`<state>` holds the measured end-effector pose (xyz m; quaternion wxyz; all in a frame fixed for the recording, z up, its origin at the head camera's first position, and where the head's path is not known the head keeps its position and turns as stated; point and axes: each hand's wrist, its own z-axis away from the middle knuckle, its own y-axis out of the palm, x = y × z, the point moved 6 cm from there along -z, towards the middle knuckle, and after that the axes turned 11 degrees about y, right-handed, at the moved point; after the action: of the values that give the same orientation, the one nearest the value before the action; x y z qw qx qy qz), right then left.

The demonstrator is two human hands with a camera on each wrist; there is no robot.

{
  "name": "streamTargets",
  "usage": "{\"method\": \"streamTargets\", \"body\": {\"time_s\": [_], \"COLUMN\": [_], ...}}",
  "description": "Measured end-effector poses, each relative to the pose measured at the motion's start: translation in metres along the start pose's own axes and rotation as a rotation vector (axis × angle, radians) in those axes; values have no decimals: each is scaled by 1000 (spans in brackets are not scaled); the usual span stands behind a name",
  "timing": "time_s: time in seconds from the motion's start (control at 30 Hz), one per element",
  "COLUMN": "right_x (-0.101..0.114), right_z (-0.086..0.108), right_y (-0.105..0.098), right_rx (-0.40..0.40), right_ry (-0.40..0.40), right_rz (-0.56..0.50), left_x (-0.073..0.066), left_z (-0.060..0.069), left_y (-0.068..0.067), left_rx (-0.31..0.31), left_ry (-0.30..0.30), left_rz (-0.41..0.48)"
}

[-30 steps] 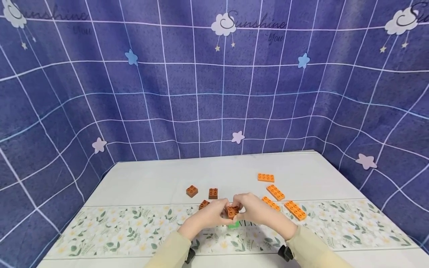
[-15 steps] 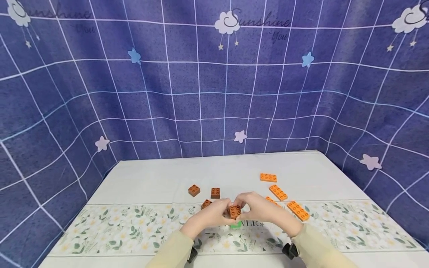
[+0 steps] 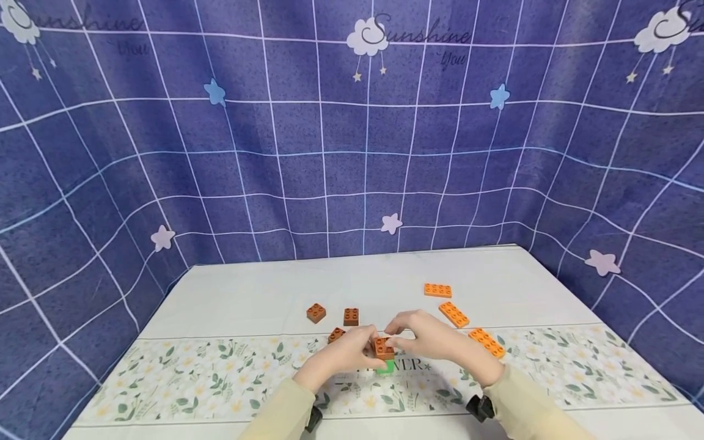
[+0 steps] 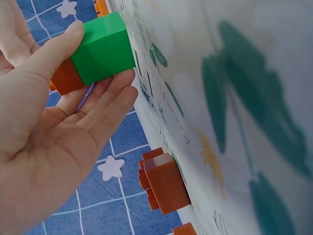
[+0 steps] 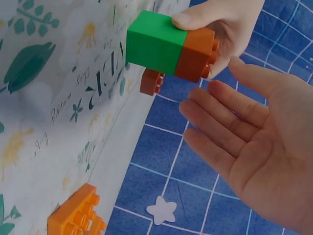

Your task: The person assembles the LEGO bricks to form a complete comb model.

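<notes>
A brown four-stud brick (image 3: 384,349) sits on top of a taller green block (image 4: 103,51), and the two are joined flush. My left hand (image 3: 343,351) pinches this stack from the left, thumb on one face and fingers on the opposite side. In the right wrist view the green block (image 5: 154,44) stands against the white printed table cover. Just right of the stack is my right hand (image 3: 431,336), its fingers loosely extended and apart from the brown brick (image 5: 194,54) in the right wrist view.
Beyond the left hand lie loose brown bricks: one at an angle (image 3: 316,313), a squarer one (image 3: 351,316) and a partly covered one (image 3: 336,335). Flat orange bricks lie at right: a far one (image 3: 437,290), a middle one (image 3: 454,315) and a near one (image 3: 487,342).
My right hand has let go of the brown brick and moved slightly right, its fingers spreading. An orange brick beside it is now hidden behind it. My left hand keeps its hold.
</notes>
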<state>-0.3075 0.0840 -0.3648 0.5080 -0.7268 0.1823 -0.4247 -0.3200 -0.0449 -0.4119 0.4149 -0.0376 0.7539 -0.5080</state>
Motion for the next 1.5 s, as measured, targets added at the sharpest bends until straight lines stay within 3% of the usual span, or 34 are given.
{"method": "streamTargets", "body": {"time_s": [0.2, 0.5, 0.77, 1.27, 1.5], "right_x": [-4, -21, -35, -58, -66], "right_z": [2, 7, 15, 24, 24], "right_y": [-9, -14, -14, -18, -20], "right_rx": [-78, -101, -144, -152, -160], "right_ry": [1, 66, 80, 120, 179], "right_rz": [40, -2, 21, 16, 11], "left_x": [1, -1, -3, -4, -2], "left_z": [2, 3, 2, 3, 2], "left_y": [0, 2, 2, 2, 2], "left_rx": [-5, 5, 13, 15, 12], "left_ry": [-15, -54, -58, -78, -69], "left_rz": [-8, -30, -45, -44, -43]}}
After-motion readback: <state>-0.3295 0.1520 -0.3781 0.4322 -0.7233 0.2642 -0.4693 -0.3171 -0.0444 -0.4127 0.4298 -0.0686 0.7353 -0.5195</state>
